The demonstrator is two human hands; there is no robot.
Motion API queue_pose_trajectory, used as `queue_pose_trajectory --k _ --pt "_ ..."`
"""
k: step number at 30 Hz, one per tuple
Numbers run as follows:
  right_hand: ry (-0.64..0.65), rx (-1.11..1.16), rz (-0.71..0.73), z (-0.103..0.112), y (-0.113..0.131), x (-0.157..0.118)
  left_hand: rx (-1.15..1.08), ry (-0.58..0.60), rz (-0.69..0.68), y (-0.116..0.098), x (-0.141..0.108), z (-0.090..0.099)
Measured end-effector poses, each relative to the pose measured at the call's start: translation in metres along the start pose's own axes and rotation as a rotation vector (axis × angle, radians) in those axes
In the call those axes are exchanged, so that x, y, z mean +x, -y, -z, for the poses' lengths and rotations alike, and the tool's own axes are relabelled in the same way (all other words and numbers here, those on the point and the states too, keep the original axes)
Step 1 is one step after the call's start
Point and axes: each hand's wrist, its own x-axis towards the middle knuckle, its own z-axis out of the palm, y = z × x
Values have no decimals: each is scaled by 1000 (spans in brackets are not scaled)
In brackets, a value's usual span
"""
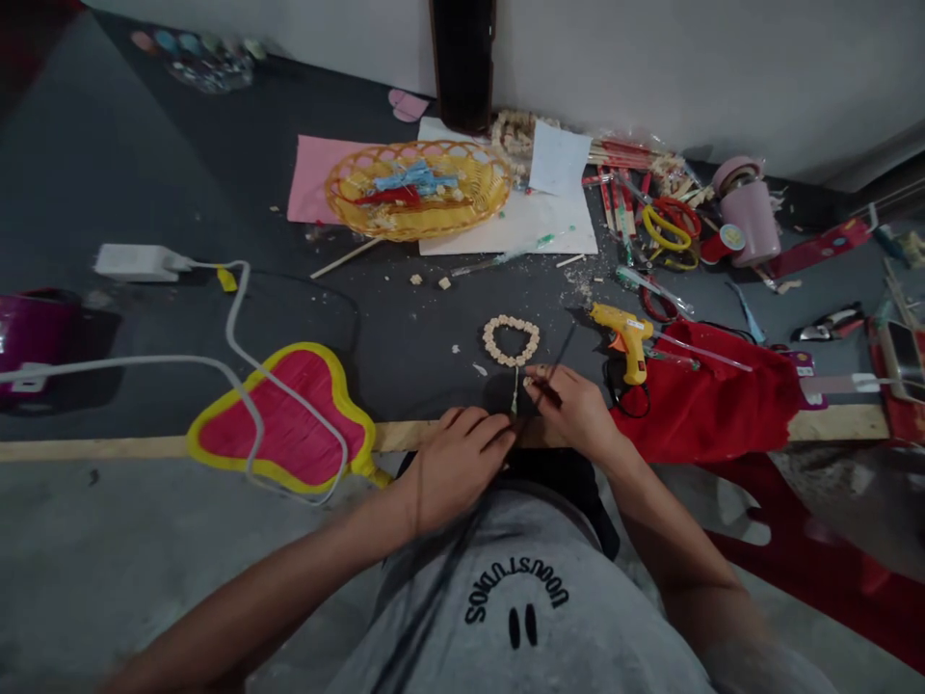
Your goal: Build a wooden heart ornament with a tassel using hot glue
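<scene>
A ring of small pale beads lies on the dark tabletop in front of me. From its lower side a thin, light cord runs down toward the table's front edge. My left hand rests at that edge, its fingers curled and closed at the cord's lower end; the fingertips are partly hidden. Just right of the cord, my right hand is closed in a pinch, thumb and forefinger close together. What sits between those fingers is too small to make out.
A yellow glue gun lies right, beside red cloth. Left is a pink panel with yellow rim, crossed by a white cable. Behind stand a wicker basket, scissors and a pink flask.
</scene>
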Motion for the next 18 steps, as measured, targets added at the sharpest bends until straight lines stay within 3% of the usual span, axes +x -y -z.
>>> queue_pose_trajectory --k 11,18 --pt "25 -73 4 -13 0 2 -59 5 12 0 1 1" --pt "35 -108 13 -10 3 4 -60 53 16 1 3 5"
